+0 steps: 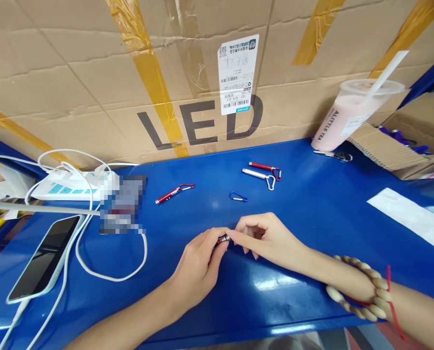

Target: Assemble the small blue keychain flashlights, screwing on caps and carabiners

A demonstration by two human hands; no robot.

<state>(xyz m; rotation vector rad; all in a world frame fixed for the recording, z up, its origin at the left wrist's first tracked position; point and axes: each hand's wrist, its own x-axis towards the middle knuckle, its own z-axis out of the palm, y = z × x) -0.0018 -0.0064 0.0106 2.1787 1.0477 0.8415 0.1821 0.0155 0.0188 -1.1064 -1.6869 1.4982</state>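
Observation:
My left hand (198, 262) is closed around a small keychain flashlight (223, 238); only its silvery end shows between the fingers. Thumb and forefinger of my right hand (271, 240) pinch at that end, while the other fingers curl loosely. Just beyond the hands lies a loose blue carabiner (238, 197). A red keychain flashlight (167, 195) with a red carabiner on it rests farther left. Behind the blue clip, a silver flashlight (256, 173) and another red flashlight (261, 166) lie side by side, each with its own carabiner.
Blue table (202, 209) backed by a large cardboard box (103, 82). At left are a phone (45, 260), white cables (111, 278) and a power strip (71, 187). At right stand a drink cup (351, 116), keys (335, 155), a white paper strip (409, 218) and an open carton (380, 150).

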